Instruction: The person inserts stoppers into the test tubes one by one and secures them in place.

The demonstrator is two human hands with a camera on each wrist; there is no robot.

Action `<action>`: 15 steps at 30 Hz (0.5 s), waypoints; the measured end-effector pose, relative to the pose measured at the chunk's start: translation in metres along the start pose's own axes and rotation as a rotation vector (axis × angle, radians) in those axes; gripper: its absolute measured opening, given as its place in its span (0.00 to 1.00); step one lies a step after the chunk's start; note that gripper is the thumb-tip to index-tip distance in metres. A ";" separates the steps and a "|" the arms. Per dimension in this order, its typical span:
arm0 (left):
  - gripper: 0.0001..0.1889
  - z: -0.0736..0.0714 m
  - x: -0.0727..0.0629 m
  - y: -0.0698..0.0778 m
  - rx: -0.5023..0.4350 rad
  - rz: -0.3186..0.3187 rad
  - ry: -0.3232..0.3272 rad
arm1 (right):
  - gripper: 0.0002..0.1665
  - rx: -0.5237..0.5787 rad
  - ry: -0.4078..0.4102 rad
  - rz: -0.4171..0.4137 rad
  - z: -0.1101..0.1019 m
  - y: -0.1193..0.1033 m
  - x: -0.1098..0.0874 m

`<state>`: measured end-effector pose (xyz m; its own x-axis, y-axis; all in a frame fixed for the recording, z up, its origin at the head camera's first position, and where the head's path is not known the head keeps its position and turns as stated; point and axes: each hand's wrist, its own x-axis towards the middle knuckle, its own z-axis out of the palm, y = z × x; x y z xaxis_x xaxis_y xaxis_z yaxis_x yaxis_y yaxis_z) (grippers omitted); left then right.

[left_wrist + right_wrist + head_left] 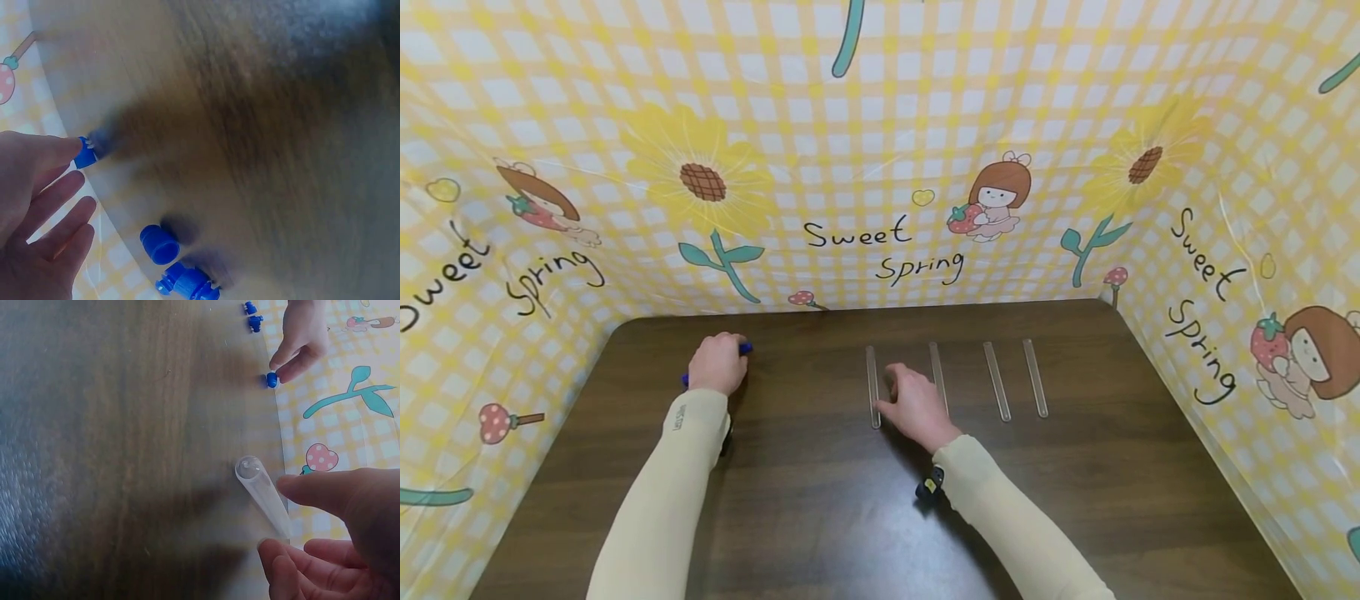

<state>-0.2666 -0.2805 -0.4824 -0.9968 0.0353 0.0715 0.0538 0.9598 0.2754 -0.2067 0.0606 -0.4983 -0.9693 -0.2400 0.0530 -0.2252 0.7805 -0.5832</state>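
Observation:
At the left, my left hand pinches a small blue plastic cap between thumb and index finger, close over the table. Two more blue pieces, a plain cap and one with side tabs, lie nearby. My right hand is spread beside the leftmost clear plastic tube. In the right wrist view, that tube lies between the parted thumb and fingers, not gripped. Part of a second clear tube is hidden behind the right hand.
Two further clear tubes lie side by side at the right. All rest on a dark brown wooden table. Yellow checked cloth with printed figures rises along its back and sides.

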 end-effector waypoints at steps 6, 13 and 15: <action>0.16 0.005 0.002 0.001 -0.014 -0.024 0.003 | 0.36 0.008 -0.006 0.010 0.002 0.000 0.000; 0.14 0.010 0.006 0.007 -0.017 -0.030 0.025 | 0.37 0.020 -0.022 0.035 0.003 -0.003 -0.001; 0.12 0.011 0.006 0.008 -0.020 -0.030 0.016 | 0.37 0.018 -0.021 0.034 0.003 -0.003 -0.001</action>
<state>-0.2723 -0.2694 -0.4903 -0.9969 0.0019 0.0784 0.0251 0.9546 0.2968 -0.2048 0.0563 -0.4992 -0.9740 -0.2260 0.0163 -0.1906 0.7780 -0.5987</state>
